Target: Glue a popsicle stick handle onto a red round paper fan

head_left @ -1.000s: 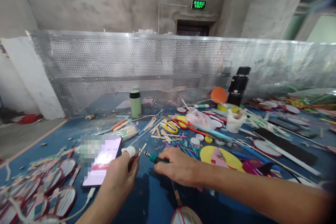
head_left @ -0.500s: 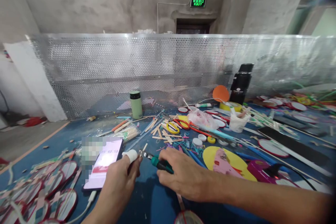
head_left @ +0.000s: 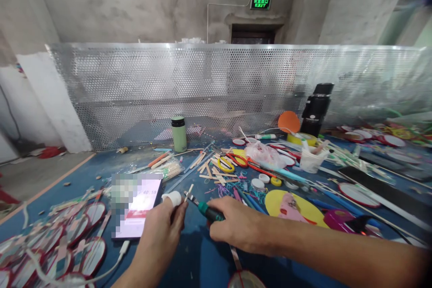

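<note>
My left hand [head_left: 164, 227], its thumb covered by a white wrap [head_left: 174, 197], pinches a short pale wooden stick [head_left: 190, 190] upright at the fingertips. My right hand [head_left: 236, 222] is closed around pliers [head_left: 209, 211] with green and black handles. Their metal jaws point left and reach the stick just above my left fingers; whether they bite into it is too small to tell. Below my right wrist, a round red-rimmed piece with a strip handle [head_left: 246, 280] lies at the table's near edge, partly cut off by the frame.
A lit phone [head_left: 143, 207] with a white cable lies left, beside several red-rimmed round pieces [head_left: 92, 256]. Behind the hands are loose wooden sticks [head_left: 211, 168], scissors [head_left: 225, 165], a green bottle [head_left: 179, 135] and white caps [head_left: 258, 184]. A yellow oval [head_left: 275, 200] lies right. Perforated metal sheeting [head_left: 151, 81] borders the back.
The whole scene has shifted slightly to the right in view as the camera turned left. Both hands keep their grips, with the plier jaws still at the stick.
</note>
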A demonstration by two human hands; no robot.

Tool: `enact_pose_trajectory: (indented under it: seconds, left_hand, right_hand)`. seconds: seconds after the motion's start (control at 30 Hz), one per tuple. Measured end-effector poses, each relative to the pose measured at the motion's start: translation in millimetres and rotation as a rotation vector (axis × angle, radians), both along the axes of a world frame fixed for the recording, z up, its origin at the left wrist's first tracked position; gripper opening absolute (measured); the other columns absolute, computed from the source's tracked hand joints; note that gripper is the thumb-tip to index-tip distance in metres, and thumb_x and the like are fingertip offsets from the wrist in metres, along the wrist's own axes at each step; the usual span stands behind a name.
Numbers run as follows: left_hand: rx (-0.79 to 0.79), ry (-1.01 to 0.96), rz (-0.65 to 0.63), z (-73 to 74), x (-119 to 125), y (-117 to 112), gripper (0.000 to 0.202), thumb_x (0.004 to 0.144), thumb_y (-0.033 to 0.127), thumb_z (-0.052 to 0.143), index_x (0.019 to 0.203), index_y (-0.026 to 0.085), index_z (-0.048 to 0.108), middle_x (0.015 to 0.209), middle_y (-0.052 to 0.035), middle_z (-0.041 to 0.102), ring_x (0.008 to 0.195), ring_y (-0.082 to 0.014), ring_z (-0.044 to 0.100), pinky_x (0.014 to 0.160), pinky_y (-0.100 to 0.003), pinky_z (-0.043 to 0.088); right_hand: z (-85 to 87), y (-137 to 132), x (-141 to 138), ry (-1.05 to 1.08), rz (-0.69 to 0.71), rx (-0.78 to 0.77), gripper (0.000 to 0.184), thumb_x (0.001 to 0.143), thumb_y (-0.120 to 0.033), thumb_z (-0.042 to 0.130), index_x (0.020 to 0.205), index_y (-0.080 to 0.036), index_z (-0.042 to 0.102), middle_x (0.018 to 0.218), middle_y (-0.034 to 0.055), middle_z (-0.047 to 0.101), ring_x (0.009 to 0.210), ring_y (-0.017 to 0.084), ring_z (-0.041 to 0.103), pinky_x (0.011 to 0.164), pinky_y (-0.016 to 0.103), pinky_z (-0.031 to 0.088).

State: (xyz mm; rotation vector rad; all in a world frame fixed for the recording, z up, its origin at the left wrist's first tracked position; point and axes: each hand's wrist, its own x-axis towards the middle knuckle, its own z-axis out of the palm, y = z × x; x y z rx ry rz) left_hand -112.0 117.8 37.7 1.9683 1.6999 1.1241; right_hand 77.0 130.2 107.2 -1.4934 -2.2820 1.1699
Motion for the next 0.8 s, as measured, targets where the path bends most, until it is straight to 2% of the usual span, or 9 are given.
enact_pose_trajectory:
  seconds: [0.2,0.37,0.5,0.63,0.8]
  left_hand:
    - [0.003,0.052,-0.001,-5.6,-3,4,0.031,0.092,0.034,0.041,0.063,0.024,0.034,0.057,0.0026,0.045,0.054,-0.0148,0.042,0.055,-0.027,0.026]
    - [-0.016,0.076,-0.007,-7.3,-4,8,0.029,0.093,0.031,0.041,0.065,0.023,0.038,0.059,0.0026,0.047,0.055,-0.0146,0.043,0.056,-0.026,0.026]
    - [-0.021,0.065,-0.009,-8.9,-3,8,0.029,0.094,0.028,0.041,0.065,0.023,0.038,0.06,0.0024,0.048,0.055,-0.0145,0.042,0.056,-0.027,0.026]
    - [-0.033,0.069,0.018,-9.3,1,8,0.027,0.095,0.024,0.042,0.068,0.023,0.042,0.062,0.0019,0.051,0.057,-0.0146,0.044,0.056,-0.027,0.026]
    - [-0.022,0.134,0.013,-6.0,3,7,0.03,0.098,0.026,0.044,0.069,0.022,0.048,0.063,0.0007,0.056,0.058,-0.0147,0.051,0.055,-0.026,0.028]
  right_hand:
    - [-3.8,5,0,-0.034,0.022,0.001,0.01,0.061,-0.021,0.055,0.06,-0.021,0.045,0.056,-0.0061,0.042,0.056,0.011,0.04,0.048,0.026,0.025]
    - [-6.1,8,0,-0.033,0.024,-0.005,0.008,0.06,-0.022,0.055,0.06,-0.021,0.047,0.056,-0.0058,0.043,0.056,0.011,0.04,0.048,0.026,0.025]
    - [-9.3,10,-1,0.042,-0.034,-0.143,0.007,0.057,-0.024,0.055,0.062,-0.021,0.051,0.057,-0.0055,0.044,0.055,0.011,0.041,0.047,0.025,0.027]
    - [-10.3,16,-1,0.083,-0.115,-0.264,0.012,0.056,-0.022,0.057,0.068,-0.022,0.057,0.059,-0.0043,0.051,0.053,0.013,0.047,0.046,0.024,0.031]
    - [-3.3,28,6,0.034,-0.062,-0.339,0.018,0.061,-0.021,0.057,0.078,-0.022,0.062,0.06,-0.0018,0.061,0.05,0.013,0.054,0.044,0.021,0.036]
